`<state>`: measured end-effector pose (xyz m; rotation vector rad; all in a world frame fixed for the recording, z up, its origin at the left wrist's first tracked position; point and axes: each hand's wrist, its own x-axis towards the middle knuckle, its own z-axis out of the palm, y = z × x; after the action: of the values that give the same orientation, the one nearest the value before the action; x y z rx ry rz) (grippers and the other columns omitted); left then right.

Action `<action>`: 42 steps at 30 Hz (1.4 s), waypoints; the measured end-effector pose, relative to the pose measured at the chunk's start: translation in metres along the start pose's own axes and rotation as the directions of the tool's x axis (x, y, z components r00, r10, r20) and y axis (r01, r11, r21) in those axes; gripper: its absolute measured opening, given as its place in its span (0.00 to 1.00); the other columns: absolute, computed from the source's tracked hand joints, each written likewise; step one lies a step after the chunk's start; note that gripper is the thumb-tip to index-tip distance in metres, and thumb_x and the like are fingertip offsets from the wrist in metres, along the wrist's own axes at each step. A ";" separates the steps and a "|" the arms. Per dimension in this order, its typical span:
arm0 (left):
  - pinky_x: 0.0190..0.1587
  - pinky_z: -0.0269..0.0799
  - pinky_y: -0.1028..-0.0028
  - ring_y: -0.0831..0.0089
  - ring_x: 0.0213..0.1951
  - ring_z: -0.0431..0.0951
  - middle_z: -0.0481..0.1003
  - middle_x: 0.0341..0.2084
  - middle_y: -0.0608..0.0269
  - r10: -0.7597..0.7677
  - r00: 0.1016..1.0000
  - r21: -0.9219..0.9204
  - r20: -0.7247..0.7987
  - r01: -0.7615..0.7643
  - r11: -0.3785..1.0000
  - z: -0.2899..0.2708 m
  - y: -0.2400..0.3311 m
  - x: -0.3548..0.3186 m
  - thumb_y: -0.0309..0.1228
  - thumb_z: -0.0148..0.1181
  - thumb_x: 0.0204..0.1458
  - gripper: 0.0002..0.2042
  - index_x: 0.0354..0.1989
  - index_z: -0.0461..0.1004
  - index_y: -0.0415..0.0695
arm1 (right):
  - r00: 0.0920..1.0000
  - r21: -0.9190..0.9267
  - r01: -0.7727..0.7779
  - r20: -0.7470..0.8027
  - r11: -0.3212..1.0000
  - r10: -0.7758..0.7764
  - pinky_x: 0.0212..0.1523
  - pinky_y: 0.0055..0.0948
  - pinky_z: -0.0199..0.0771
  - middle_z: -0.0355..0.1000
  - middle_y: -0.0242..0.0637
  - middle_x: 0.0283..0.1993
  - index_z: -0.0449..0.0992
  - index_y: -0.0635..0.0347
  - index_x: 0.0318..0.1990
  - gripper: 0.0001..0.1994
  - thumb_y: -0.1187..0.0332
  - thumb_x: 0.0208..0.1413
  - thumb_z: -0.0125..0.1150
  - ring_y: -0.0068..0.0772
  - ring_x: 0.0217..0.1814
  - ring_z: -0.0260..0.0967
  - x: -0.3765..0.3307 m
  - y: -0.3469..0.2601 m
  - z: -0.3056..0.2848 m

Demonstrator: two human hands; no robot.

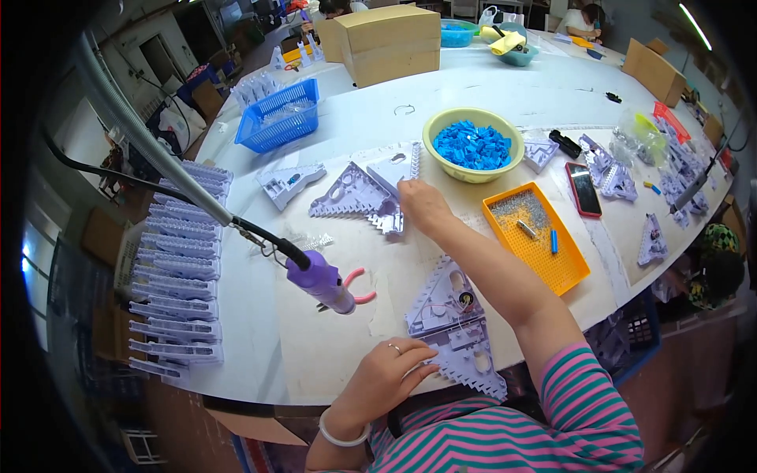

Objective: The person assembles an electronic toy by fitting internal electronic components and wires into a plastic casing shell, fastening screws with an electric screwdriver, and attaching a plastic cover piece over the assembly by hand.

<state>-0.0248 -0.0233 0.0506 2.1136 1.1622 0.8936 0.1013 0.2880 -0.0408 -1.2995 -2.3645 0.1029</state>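
Close to my body lies an opened lavender plastic housing (445, 307) with stepped, toothed edges, its two halves side by side; a small round part and wires show in the far half. My left hand (386, 369), with a ring, is curled at the near half's left edge, fingertips against it. Stretched forward, my right hand (426, 206) has its fingers closed at the edge of a lavender plastic shell (392, 169). Its fingertips are partly hidden. Next to that shell lies another toothed lavender piece (351, 191).
A purple power screwdriver (322, 284) hangs over pink-handled pliers (359, 288). Around stand a bowl of blue pieces (473, 146), an orange screw tray (564, 272), a phone (583, 189), a blue basket (277, 117) and a cardboard box (390, 46). Lavender housings (181, 268) line the left edge.
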 end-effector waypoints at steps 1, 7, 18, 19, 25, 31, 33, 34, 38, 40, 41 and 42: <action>0.46 0.78 0.65 0.58 0.43 0.82 0.82 0.41 0.54 0.016 1.000 0.035 -0.017 -0.016 0.999 -0.002 -0.001 0.004 0.27 0.75 0.50 0.12 0.43 0.84 0.41 | 1.000 -0.007 0.000 0.001 1.000 0.000 0.51 0.43 0.81 0.79 0.44 0.45 0.77 0.62 0.46 0.11 0.72 0.56 0.60 0.48 0.52 0.77 0.000 0.003 -0.002; 0.54 0.75 0.62 0.54 0.53 0.78 0.79 0.52 0.53 0.077 0.993 0.010 -0.092 -0.076 0.997 -0.010 -0.016 0.033 0.27 0.74 0.50 0.13 0.45 0.83 0.42 | 0.881 0.615 0.002 -0.374 0.789 0.289 0.46 0.37 0.81 0.81 0.47 0.40 0.80 0.65 0.44 0.08 0.77 0.58 0.60 0.44 0.44 0.81 -0.021 0.022 -0.059; 0.59 0.72 0.59 0.50 0.59 0.75 0.76 0.56 0.49 0.074 0.992 0.139 -0.107 -0.059 0.988 0.015 -0.034 0.075 0.28 0.72 0.53 0.13 0.46 0.82 0.41 | 0.978 -0.053 0.121 -0.164 0.991 -0.128 0.71 0.42 0.64 0.68 0.51 0.67 0.70 0.57 0.66 0.25 0.72 0.60 0.59 0.51 0.73 0.61 -0.051 0.026 -0.033; 0.60 0.72 0.59 0.50 0.59 0.74 0.76 0.56 0.49 0.072 0.993 0.142 -0.094 -0.058 0.988 0.016 -0.037 0.076 0.29 0.71 0.53 0.13 0.46 0.81 0.41 | 0.961 -0.331 0.205 -0.109 0.921 -0.253 0.74 0.45 0.59 0.63 0.52 0.73 0.68 0.56 0.68 0.26 0.70 0.62 0.57 0.54 0.79 0.53 -0.048 0.021 -0.026; 0.60 0.71 0.58 0.51 0.59 0.75 0.76 0.58 0.50 -0.035 0.986 0.162 -0.164 0.062 0.985 0.006 -0.063 0.079 0.31 0.71 0.54 0.13 0.47 0.82 0.43 | 0.907 -0.121 0.259 -0.311 0.958 -0.285 0.63 0.41 0.74 0.73 0.50 0.63 0.69 0.57 0.66 0.24 0.74 0.61 0.55 0.54 0.66 0.71 -0.036 0.038 -0.013; 0.54 0.76 0.67 0.61 0.59 0.76 0.75 0.62 0.58 -0.135 0.957 0.141 -0.258 0.175 0.974 -0.012 -0.082 0.072 0.31 0.72 0.55 0.16 0.51 0.81 0.45 | 0.878 0.316 0.128 -0.477 0.940 0.041 0.37 0.38 0.81 0.80 0.42 0.33 0.73 0.64 0.59 0.22 0.78 0.56 0.65 0.39 0.34 0.81 -0.058 0.024 -0.087; 0.56 0.75 0.68 0.63 0.61 0.74 0.73 0.64 0.59 -0.183 0.879 0.049 -0.440 0.227 0.973 -0.013 -0.085 0.079 0.30 0.72 0.55 0.22 0.59 0.77 0.47 | 0.841 0.681 0.047 -0.422 0.730 0.339 0.39 0.33 0.84 0.79 0.39 0.38 0.72 0.63 0.60 0.19 0.77 0.61 0.63 0.30 0.37 0.81 -0.069 0.030 -0.102; 0.64 0.68 0.62 0.57 0.65 0.72 0.71 0.64 0.51 -0.366 0.838 -0.144 -0.406 0.337 0.931 -0.018 -0.075 0.083 0.32 0.69 0.58 0.25 0.63 0.73 0.42 | 0.849 0.914 0.094 -0.280 0.394 0.448 0.43 0.29 0.87 0.78 0.37 0.43 0.70 0.65 0.62 0.20 0.76 0.64 0.61 0.24 0.41 0.79 -0.075 0.025 -0.115; 0.65 0.67 0.66 0.66 0.66 0.70 0.69 0.68 0.54 -0.447 0.822 -0.507 -0.353 0.233 0.830 -0.019 -0.090 0.090 0.36 0.59 0.68 0.25 0.71 0.66 0.41 | 0.876 0.988 -0.154 0.132 0.010 0.464 0.46 0.29 0.90 0.76 0.39 0.46 0.65 0.68 0.66 0.24 0.78 0.64 0.61 0.25 0.43 0.78 -0.109 0.021 -0.164; 0.65 0.67 0.67 0.68 0.65 0.71 0.70 0.67 0.53 -0.507 0.831 -0.623 -0.231 0.274 0.733 -0.017 -0.077 0.095 0.35 0.58 0.69 0.25 0.71 0.65 0.40 | 0.855 0.977 -0.211 0.199 -0.028 0.479 0.46 0.30 0.90 0.75 0.38 0.45 0.65 0.68 0.66 0.24 0.78 0.63 0.61 0.25 0.42 0.78 -0.122 0.015 -0.171; 0.65 0.67 0.68 0.69 0.64 0.71 0.71 0.65 0.53 -0.543 0.831 -0.719 -0.118 0.306 0.624 -0.017 -0.072 0.099 0.35 0.56 0.70 0.25 0.72 0.65 0.39 | 0.840 0.964 -0.258 0.256 -0.062 0.479 0.46 0.30 0.90 0.75 0.37 0.44 0.65 0.67 0.66 0.24 0.77 0.63 0.61 0.25 0.41 0.78 -0.123 0.015 -0.171; 0.60 0.70 0.73 0.74 0.59 0.75 0.77 0.59 0.54 -0.573 0.815 -0.706 -0.086 0.356 0.612 -0.015 -0.064 0.100 0.35 0.55 0.71 0.24 0.71 0.65 0.38 | 0.833 0.963 -0.262 0.262 -0.068 0.487 0.46 0.30 0.90 0.75 0.37 0.44 0.65 0.67 0.66 0.24 0.77 0.63 0.61 0.25 0.41 0.78 -0.127 0.015 -0.170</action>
<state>-0.0278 0.0961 0.0412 1.0264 1.2215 1.1743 0.2417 0.1687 0.0651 -0.9785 -0.9701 1.4940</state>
